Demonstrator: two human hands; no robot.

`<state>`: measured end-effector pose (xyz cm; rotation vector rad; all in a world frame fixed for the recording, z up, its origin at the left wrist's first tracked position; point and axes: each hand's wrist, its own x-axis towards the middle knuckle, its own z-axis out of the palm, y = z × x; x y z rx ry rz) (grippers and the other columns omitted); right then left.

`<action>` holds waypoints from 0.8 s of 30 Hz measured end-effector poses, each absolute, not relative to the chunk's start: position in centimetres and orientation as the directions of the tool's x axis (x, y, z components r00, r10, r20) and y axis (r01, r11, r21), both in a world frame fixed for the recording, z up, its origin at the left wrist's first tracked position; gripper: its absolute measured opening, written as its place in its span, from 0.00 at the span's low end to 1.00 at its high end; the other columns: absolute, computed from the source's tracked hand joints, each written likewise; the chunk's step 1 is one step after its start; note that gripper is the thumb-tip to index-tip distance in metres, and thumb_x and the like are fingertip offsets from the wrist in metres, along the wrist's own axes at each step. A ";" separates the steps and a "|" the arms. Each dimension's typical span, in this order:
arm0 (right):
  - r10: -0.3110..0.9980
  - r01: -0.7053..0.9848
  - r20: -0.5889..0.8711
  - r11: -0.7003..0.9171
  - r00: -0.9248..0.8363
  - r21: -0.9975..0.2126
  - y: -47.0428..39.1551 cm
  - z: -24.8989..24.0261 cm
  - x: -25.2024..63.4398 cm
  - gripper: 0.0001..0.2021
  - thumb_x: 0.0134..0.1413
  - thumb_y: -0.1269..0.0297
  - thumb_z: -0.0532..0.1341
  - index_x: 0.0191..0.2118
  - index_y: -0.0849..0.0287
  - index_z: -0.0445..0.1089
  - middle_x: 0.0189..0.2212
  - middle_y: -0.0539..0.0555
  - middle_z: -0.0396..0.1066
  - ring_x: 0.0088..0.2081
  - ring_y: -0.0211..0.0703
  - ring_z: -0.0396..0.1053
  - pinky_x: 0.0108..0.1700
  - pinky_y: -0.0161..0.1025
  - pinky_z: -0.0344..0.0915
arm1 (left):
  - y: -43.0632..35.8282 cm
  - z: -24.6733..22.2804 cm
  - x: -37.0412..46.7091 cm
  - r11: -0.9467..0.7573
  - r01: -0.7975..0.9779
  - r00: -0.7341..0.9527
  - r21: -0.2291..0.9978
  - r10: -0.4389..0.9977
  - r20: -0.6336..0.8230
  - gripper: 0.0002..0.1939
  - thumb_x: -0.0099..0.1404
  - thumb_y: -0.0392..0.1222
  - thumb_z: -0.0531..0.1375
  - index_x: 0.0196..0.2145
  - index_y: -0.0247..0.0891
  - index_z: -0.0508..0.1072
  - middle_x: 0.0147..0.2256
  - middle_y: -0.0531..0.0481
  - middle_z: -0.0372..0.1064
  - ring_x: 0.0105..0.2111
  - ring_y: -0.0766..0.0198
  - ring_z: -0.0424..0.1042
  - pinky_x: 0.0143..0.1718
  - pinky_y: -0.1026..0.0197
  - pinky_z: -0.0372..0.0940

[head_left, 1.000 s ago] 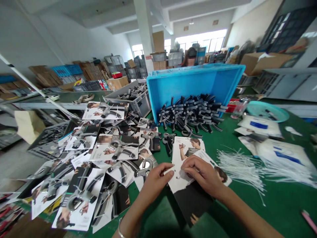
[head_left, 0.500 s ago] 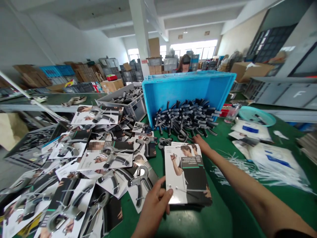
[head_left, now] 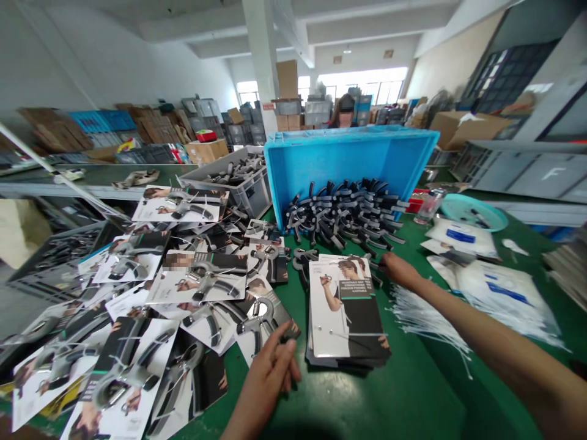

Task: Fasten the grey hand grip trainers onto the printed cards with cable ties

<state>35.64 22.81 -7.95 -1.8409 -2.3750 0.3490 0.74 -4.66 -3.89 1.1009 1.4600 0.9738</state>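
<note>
Card stack (head_left: 349, 310), just beside left hand (head_left: 268, 374)

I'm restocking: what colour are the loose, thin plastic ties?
The loose, thin plastic ties are white, clearest in the head view.

White letter "F" (head_left: 551, 173) on grey crate (head_left: 525, 171); top card (head_left: 348, 311): "ADJUSTABLE GRIP STRENGTHENER".

Glossy card stack (head_left: 362, 318), smooth blue plastic crate (head_left: 334, 159)
</note>
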 end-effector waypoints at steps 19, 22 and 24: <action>0.927 -0.476 -0.275 -0.369 -0.257 -0.798 -0.8 2.4 26.8 0.18 0.46 0.55 0.74 0.41 0.54 0.74 0.33 0.51 0.73 0.29 0.35 0.70 0.29 0.31 0.71 | 1.0 2.6 7.9 -0.238 0.217 0.116 0.947 0.969 0.217 0.28 0.70 0.46 0.57 0.65 0.39 0.59 0.53 0.41 0.72 0.47 0.56 0.74 0.51 0.56 0.66; 0.840 -0.403 -0.217 -0.445 -0.498 -0.800 -2.2 3.2 23.4 0.16 0.49 0.54 0.72 0.36 0.58 0.70 0.24 0.47 0.67 0.19 0.29 0.62 0.20 0.28 0.60 | -0.1 2.7 6.6 -0.207 0.305 0.023 0.930 0.977 0.211 0.25 0.72 0.45 0.54 0.65 0.43 0.59 0.51 0.44 0.72 0.46 0.58 0.74 0.48 0.58 0.66; 0.789 -0.325 -0.210 -0.458 -0.577 -0.827 -2.2 3.4 22.9 0.17 0.50 0.53 0.71 0.34 0.60 0.68 0.21 0.45 0.63 0.16 0.29 0.59 0.17 0.27 0.56 | -0.7 2.8 5.3 -0.264 0.403 0.008 0.876 0.958 0.286 0.25 0.70 0.42 0.57 0.63 0.44 0.62 0.54 0.45 0.70 0.50 0.58 0.71 0.52 0.59 0.64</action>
